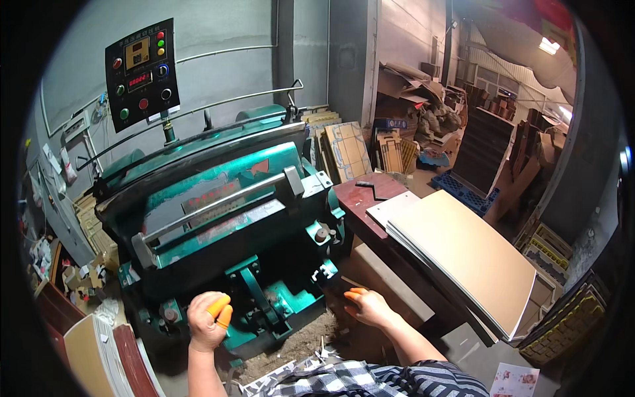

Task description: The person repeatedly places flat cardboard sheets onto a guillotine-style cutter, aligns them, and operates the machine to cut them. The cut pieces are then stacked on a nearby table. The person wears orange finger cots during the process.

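Note:
A large green press machine [254, 159] stands in front of me, its long metal bar [218, 205] running across the front. My left hand [208, 322] hovers before the machine's lower left part, its fingers curled in and orange finger cots on two of them; I see nothing in it. To the right, my right hand [369, 308] reaches forward with fingers stretched out, also in orange cots, and holds nothing. It is near the machine's lower right corner and apart from the stack of brown cardboard sheets [469, 245] on the red table [370, 188].
A black control panel [140, 76] with buttons rises at the back left. More sheets [92, 354] are stacked at the lower left. Wooden die boards [347, 152] lean behind the table. A blue pallet [466, 192] bears a dark stack. A printed sheet [514, 380] lies lower right.

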Tool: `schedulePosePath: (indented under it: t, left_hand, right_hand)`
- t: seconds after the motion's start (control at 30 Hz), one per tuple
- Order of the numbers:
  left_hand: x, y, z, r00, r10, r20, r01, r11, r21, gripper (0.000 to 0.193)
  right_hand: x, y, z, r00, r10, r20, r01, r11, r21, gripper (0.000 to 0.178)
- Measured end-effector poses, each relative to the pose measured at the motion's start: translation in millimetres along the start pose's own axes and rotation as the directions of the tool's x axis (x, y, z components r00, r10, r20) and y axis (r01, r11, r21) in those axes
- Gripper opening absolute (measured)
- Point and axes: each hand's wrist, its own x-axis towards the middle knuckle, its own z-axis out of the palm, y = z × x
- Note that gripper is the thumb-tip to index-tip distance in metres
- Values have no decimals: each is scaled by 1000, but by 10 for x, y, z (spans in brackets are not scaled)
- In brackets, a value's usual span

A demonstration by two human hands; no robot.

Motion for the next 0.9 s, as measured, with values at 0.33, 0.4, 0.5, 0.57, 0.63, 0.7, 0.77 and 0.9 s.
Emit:
schedulePosePath:
  t: [0.33, 0.4, 0.5, 0.57, 0.63, 0.7, 0.77, 0.9]
  left_hand:
    - [782, 551, -331, 963, 117, -242, -101, 992, 76, 28]
    - [935, 606, -363, 946, 104, -307, -76, 992, 102, 27]
    - [1164, 615, -375, 926, 199, -319, -144, 971, 189, 25]
    - [1281, 598, -324, 915, 186, -358, -134, 977, 167, 26]
    - [1342, 600, -221, 915, 172, -366, -105, 975, 198, 25]
    - [1437, 482, -110, 902, 192, -386, -109, 968, 226, 26]
    - [1468, 259, -3, 917, 145, -372, -39, 960, 277, 29]
    - [1190, -566, 210, 957, -225, -182, 282, 861, 424, 43]
  right_hand:
    - [-214, -57, -251, 998, 3, 68, -5, 999, 37, 40]
    - [-331, 28, -305, 992, 94, 86, -98, 994, 44, 40]
    - [-452, 106, -468, 981, 172, 86, -175, 984, 26, 38]
    - [-509, 118, -574, 971, 217, 100, -218, 976, 4, 37]
    - [-620, 209, -555, 973, 225, 39, -226, 974, 5, 35]
    - [-694, 218, -610, 973, 230, -10, -230, 973, -14, 34]
    - [-732, 212, -679, 979, 193, -65, -192, 981, 19, 32]
    - [-790, 271, -701, 980, 150, -132, -144, 988, 54, 32]
